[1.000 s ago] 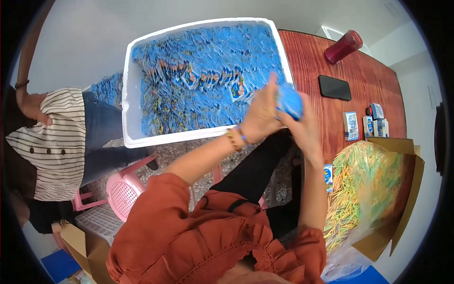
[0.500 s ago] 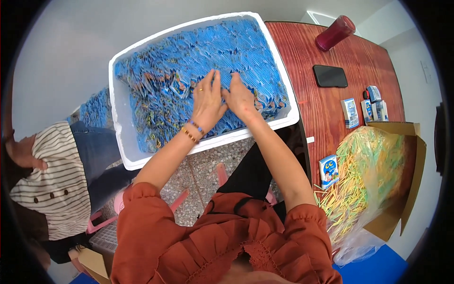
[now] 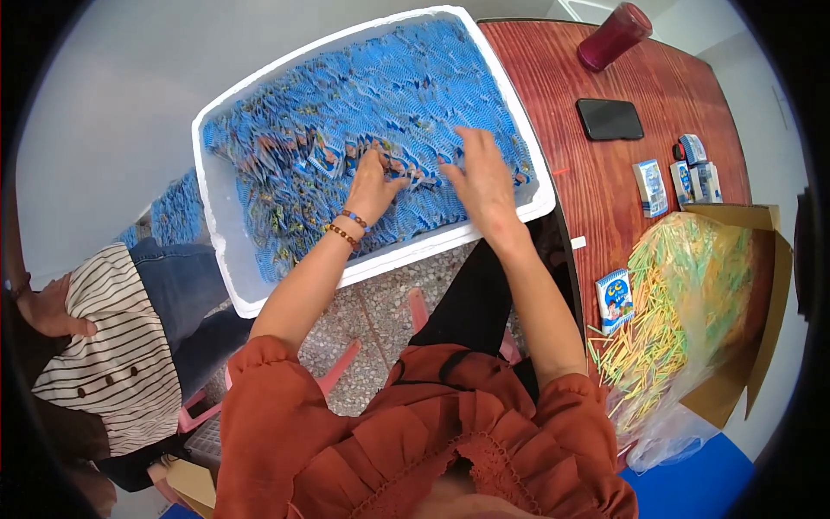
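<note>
Keep your left hand and right hand spread, palms flat, grasping nothing, pressing the blue packets evenly inside the white foam box.

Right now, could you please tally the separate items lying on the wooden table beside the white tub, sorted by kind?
Small blue-and-white packets: 5
Red bottle: 1
Black phone: 1
Cardboard box of green and yellow sticks: 1
Total: 8
The packets packed inside the tub are too many to count.
</note>
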The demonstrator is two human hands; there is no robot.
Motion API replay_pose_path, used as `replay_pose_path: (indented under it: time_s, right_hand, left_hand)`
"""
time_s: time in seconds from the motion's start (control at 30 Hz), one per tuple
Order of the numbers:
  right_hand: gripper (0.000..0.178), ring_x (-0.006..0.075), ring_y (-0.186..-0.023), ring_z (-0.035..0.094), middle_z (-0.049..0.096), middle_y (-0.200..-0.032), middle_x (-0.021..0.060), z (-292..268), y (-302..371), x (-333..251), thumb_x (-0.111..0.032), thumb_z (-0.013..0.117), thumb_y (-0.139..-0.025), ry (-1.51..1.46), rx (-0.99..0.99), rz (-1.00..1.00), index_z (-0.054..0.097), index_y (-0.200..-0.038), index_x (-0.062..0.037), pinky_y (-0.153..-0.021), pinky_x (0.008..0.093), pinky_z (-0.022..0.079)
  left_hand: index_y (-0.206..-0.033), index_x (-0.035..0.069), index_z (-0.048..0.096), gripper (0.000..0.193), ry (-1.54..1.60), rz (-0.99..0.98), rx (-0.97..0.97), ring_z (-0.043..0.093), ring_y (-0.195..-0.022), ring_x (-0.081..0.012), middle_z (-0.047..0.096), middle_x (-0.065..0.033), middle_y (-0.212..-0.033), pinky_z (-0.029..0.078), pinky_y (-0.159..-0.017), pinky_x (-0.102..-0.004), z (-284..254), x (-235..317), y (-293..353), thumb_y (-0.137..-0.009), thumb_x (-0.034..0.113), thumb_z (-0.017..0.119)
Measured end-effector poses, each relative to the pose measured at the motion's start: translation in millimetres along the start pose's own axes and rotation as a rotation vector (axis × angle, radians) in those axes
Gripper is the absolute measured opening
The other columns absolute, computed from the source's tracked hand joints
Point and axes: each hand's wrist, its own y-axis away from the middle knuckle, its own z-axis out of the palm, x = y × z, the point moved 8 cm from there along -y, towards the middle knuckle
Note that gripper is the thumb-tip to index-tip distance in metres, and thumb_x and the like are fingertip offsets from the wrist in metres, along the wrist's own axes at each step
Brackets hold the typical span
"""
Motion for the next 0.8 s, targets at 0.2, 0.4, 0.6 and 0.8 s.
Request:
replay_pose_path:
  time_s: [0.2, 0.4, 0.6, 0.8]
  right_hand:
    - [0.018, 0.0328, -0.08, 0.062, 0.06, -0.086, 0.0122, 21.8, 8.6, 17.6, -0.014, 0.07, -0.074, 0.035, -0.273, 0.04, 0.061, -0.082, -0.0017, -0.071, 0.0421, 0.05]
    - [0.018, 0.0317, -0.087, 0.064, 0.062, -0.088, 0.013, 52.8, -29.7, 27.4, -0.018, 0.069, -0.076, 0.346, -0.157, -0.029, 0.064, -0.085, -0.0031, -0.069, 0.0458, 0.052]
    - [0.021, 0.0298, -0.08, 0.065, 0.063, -0.094, 0.0111, -16.2, -7.6, 22.8, -0.025, 0.064, -0.082, 0.149, -0.148, -0.053, 0.067, -0.091, -0.0068, -0.07, 0.0414, 0.051]
    - [0.02, 0.036, -0.092, 0.064, 0.067, -0.097, 0.0199, 28.0, 18.2, 26.4, -0.009, 0.058, -0.078, 0.026, -0.695, 0.156, 0.069, -0.094, -0.003, -0.079, 0.0431, 0.052]
  left_hand:
    - [-0.085, 0.003, 0.042, 0.041, -0.086, -0.057, -0.025, 0.052, -0.065, -0.017, 0.049, -0.0063, -0.074, 0.048, -0.061, -0.0306, -5.6, 16.1, 3.7, -0.075, 0.018, 0.079]
    - [-0.082, 0.003, 0.042, 0.038, -0.037, 0.078, 0.08, 0.051, -0.064, -0.0157, 0.054, -0.0068, -0.073, 0.047, -0.061, -0.0288, 6.5, 17.1, -12.6, -0.078, 0.017, 0.077]
    - [-0.08, 0.004, 0.039, 0.042, -0.008, -0.013, 0.047, 0.055, -0.066, -0.0163, 0.057, -0.0089, -0.075, 0.048, -0.062, -0.0301, 3.1, 20.7, -9.4, -0.079, 0.024, 0.077]
    - [-0.079, 0.004, 0.041, 0.043, 0.002, 0.022, 0.072, 0.051, -0.063, -0.0149, 0.055, -0.0076, -0.073, 0.047, -0.06, -0.0303, -3.9, 24.2, -3.3, -0.079, 0.03, 0.076]
